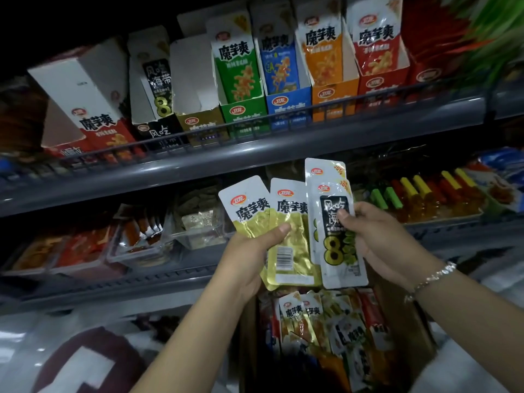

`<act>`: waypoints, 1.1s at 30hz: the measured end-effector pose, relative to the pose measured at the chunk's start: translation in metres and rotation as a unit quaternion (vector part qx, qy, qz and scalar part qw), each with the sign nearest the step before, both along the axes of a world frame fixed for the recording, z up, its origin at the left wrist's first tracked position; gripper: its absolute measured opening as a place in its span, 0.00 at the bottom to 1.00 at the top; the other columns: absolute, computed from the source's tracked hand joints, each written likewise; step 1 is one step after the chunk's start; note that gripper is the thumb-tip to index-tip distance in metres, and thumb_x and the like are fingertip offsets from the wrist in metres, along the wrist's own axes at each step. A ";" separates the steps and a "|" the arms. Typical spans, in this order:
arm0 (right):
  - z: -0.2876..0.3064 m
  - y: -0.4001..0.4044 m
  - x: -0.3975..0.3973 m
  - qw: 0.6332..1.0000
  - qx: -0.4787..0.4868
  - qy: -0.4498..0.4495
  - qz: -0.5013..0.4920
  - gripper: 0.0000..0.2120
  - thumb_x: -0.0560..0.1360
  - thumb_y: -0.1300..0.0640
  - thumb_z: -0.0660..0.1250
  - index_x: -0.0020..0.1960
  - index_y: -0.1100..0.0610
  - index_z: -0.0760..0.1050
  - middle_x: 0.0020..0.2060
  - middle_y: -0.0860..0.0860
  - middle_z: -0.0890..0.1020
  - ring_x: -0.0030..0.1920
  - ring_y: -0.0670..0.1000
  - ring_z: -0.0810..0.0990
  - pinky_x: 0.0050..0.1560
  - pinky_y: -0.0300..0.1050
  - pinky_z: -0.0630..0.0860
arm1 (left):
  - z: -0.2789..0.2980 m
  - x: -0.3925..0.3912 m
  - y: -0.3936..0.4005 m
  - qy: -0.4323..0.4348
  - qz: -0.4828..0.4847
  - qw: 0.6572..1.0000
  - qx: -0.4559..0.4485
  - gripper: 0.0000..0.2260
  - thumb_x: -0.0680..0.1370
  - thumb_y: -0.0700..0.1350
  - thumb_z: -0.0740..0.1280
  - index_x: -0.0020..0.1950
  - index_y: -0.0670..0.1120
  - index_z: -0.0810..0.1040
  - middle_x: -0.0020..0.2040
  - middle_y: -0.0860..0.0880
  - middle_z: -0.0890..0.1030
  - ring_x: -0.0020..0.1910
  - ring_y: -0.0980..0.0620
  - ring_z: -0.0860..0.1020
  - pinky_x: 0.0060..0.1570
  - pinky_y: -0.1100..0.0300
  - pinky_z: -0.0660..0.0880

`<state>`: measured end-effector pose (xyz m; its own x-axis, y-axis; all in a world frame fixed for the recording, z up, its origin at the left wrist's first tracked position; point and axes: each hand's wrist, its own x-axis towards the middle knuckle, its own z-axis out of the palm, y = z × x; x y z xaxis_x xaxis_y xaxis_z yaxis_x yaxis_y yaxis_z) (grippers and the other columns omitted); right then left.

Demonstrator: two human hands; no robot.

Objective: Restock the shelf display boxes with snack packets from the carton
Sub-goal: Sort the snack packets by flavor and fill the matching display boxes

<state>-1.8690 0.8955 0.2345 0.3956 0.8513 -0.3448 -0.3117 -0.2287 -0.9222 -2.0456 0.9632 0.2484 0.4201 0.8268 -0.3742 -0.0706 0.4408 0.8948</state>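
The left hand (256, 258) grips two gold packets (286, 236), the right hand (382, 239) pinches two black seaweed packets (334, 236) — fanned apart, likely to sort flavours for the gold display box (198, 123) and the black box (158, 129) on the upper shelf, above the carton (408, 321).

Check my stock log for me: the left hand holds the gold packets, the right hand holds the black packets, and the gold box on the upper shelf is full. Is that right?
One thing is wrong: the gold box looks empty, with only its white inside showing in the head view. The rest stands: the left hand holds the gold packets and the right hand holds the black packets.
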 end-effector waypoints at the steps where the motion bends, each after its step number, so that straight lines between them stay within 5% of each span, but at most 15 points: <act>1: 0.001 0.000 -0.001 1.000 0.005 0.020 -0.001 0.10 0.78 0.60 0.63 0.58 0.60 0.73 0.53 0.57 0.81 0.53 0.54 0.80 0.53 0.50 0.77 | 0.000 0.000 0.000 0.004 -0.002 1.000 0.005 0.14 0.69 0.38 0.72 0.53 0.42 0.80 0.48 0.45 0.85 0.47 0.46 0.84 0.55 0.46 0.78; 6: 0.003 -0.001 -0.005 0.999 0.026 0.015 -0.010 0.10 0.77 0.61 0.64 0.58 0.60 0.73 0.51 0.55 0.82 0.52 0.54 0.81 0.52 0.52 0.77 | -0.001 0.001 0.000 0.041 -0.010 0.999 0.035 0.22 0.67 0.41 0.74 0.59 0.42 0.77 0.53 0.44 0.84 0.55 0.43 0.81 0.62 0.42 0.73; 12: 0.003 0.001 -0.008 0.998 0.032 -0.044 -0.022 0.09 0.77 0.61 0.65 0.57 0.58 0.74 0.48 0.50 0.84 0.51 0.50 0.82 0.54 0.50 0.77 | -0.006 0.001 -0.001 0.073 -0.006 0.996 0.057 0.11 0.74 0.40 0.71 0.55 0.47 0.77 0.52 0.46 0.84 0.54 0.44 0.81 0.61 0.40 0.73; 20: 0.001 -0.001 -0.015 0.999 0.032 0.024 0.007 0.07 0.76 0.62 0.65 0.54 0.57 0.74 0.52 0.55 0.82 0.54 0.54 0.81 0.56 0.55 0.77 | -0.010 0.004 -0.002 0.141 0.016 0.988 0.056 0.04 0.76 0.44 0.70 0.50 0.47 0.81 0.48 0.48 0.85 0.52 0.44 0.82 0.60 0.41 0.73; 24: -0.001 0.000 -0.018 0.999 0.032 -0.005 0.034 0.08 0.76 0.62 0.65 0.55 0.55 0.74 0.52 0.53 0.82 0.55 0.53 0.80 0.62 0.57 0.74 | -0.009 0.010 -0.005 0.182 0.022 0.981 0.064 0.07 0.80 0.42 0.62 0.57 0.46 0.76 0.53 0.45 0.82 0.54 0.43 0.80 0.60 0.43 0.74; 30: 0.000 -0.001 -0.018 0.999 0.030 -0.002 0.032 0.08 0.76 0.62 0.65 0.55 0.56 0.75 0.53 0.55 0.82 0.56 0.55 0.80 0.62 0.57 0.73 | -0.006 0.018 -0.006 0.218 0.030 0.968 0.124 0.08 0.82 0.42 0.52 0.61 0.47 0.63 0.41 0.47 0.73 0.37 0.51 0.72 0.36 0.57 0.67; 33: 0.002 -0.002 -0.015 0.999 0.027 0.014 0.016 0.08 0.76 0.62 0.65 0.55 0.57 0.74 0.52 0.56 0.82 0.55 0.56 0.80 0.58 0.56 0.76 | -0.001 0.019 -0.006 0.222 0.034 0.963 0.151 0.11 0.83 0.48 0.51 0.65 0.48 0.59 0.47 0.45 0.75 0.43 0.48 0.75 0.41 0.55 0.72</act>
